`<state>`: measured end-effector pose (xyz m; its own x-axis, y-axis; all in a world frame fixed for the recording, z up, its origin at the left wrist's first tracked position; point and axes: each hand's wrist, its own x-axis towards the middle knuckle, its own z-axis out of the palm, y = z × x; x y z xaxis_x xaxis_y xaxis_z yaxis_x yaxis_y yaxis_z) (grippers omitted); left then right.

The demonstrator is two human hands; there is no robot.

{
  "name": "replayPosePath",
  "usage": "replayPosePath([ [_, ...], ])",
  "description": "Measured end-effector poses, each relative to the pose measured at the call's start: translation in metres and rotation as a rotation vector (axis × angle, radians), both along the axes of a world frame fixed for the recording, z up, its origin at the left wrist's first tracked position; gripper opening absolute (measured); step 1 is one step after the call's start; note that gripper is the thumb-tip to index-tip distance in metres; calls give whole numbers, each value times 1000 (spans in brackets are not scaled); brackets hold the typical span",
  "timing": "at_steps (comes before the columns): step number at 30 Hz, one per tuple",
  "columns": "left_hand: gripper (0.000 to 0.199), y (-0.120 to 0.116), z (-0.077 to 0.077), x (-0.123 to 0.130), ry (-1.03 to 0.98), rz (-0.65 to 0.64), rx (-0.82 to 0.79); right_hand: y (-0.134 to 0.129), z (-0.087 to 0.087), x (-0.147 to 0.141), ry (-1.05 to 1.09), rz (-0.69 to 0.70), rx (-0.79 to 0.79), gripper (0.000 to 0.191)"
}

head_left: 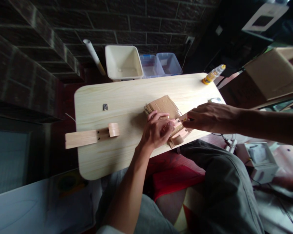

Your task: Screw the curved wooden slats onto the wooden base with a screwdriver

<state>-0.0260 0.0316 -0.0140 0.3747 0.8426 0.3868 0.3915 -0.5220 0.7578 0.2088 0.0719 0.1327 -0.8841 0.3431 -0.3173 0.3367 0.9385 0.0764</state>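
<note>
Near the table's front edge, my left hand [158,129] rests on a cardboard block [164,105] and a light wooden piece [179,131], its fingers bent against the wood. Dark screws or holes show on that piece. My right hand [197,117] comes in from the right with its fingers closed beside the same wood; what it holds is too small to make out. A short curved wooden part [177,140] sits at the near end. To the left lies another wooden assembly [88,138], reaching past the table's left edge.
The pale table [95,165] carries a small pile of dark screws [105,107] and a yellow-capped bottle [213,74]. Behind it stand a cream bin [124,61] and clear bluish bins [169,63]. A large cardboard box [275,74] is at the right.
</note>
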Motion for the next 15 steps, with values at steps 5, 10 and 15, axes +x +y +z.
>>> replayPosePath([
  [5,42,0,-1,1,19,8,-17,6,0,6,50,97,71,30],
  [10,38,0,-2,1,-13,6,4,7,-5,8,6,17,17,33],
  [15,38,-1,-2,2,-34,6,2,0,-10,4,36,-163,22,34],
])
